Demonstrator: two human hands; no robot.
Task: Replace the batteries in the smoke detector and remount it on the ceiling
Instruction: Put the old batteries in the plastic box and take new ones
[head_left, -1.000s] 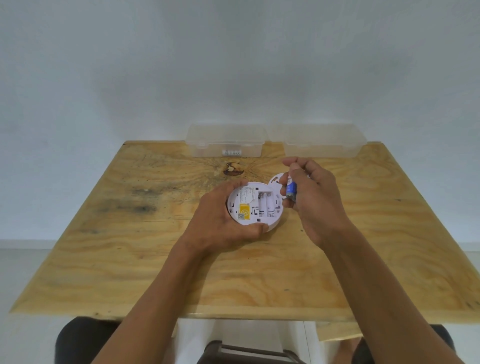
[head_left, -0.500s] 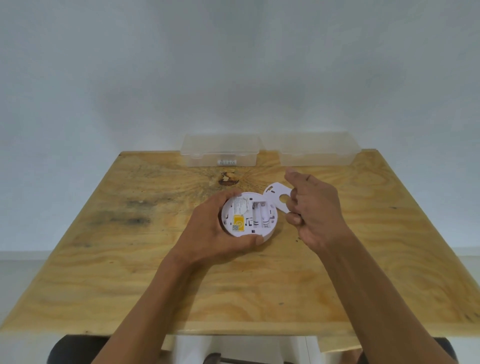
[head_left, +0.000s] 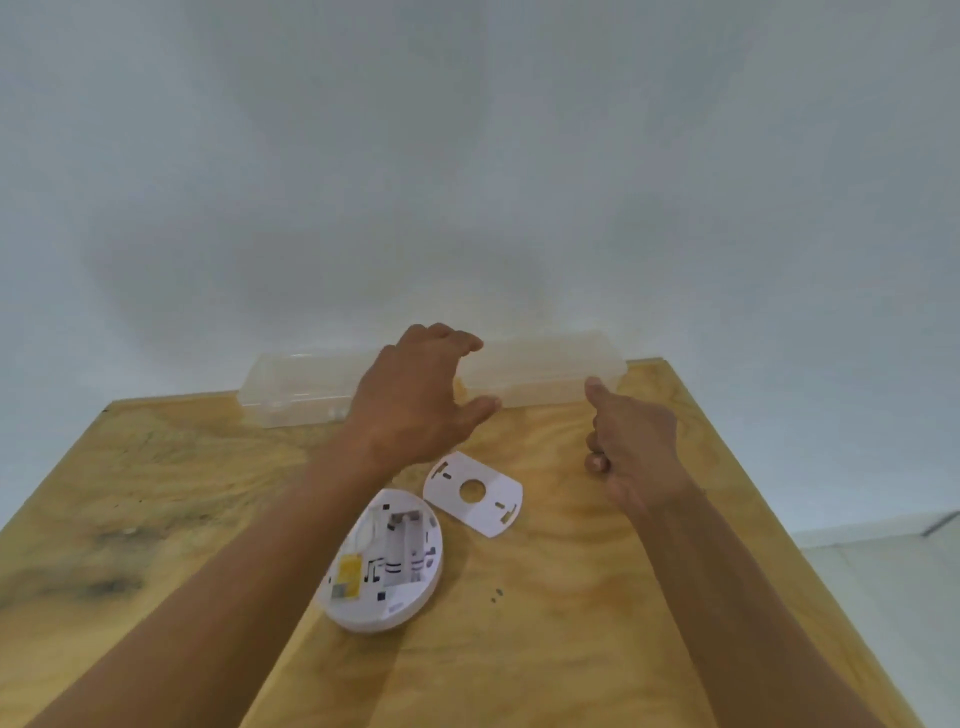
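The white smoke detector (head_left: 387, 564) lies on its face on the wooden table (head_left: 571, 623), its battery bay open and showing no batteries. Its white mounting plate (head_left: 485, 519) lies flat just beyond it to the right. My left hand (head_left: 415, 400) is stretched out with fingers spread at the left end of the right clear plastic box (head_left: 550, 369), holding nothing. My right hand (head_left: 634, 447) hovers near the front of that box with the thumb out and fingers curled in. The blue battery it held is hidden inside the curled fingers.
A second clear plastic box (head_left: 296, 389) stands to the left of the first along the table's far edge, against a white wall. Both boxes have their lids shut. The floor shows past the table's right edge.
My left hand let go of the detector, which now rests on the table. Both hands moved forward to the right clear box. The view tilted and moved closer.
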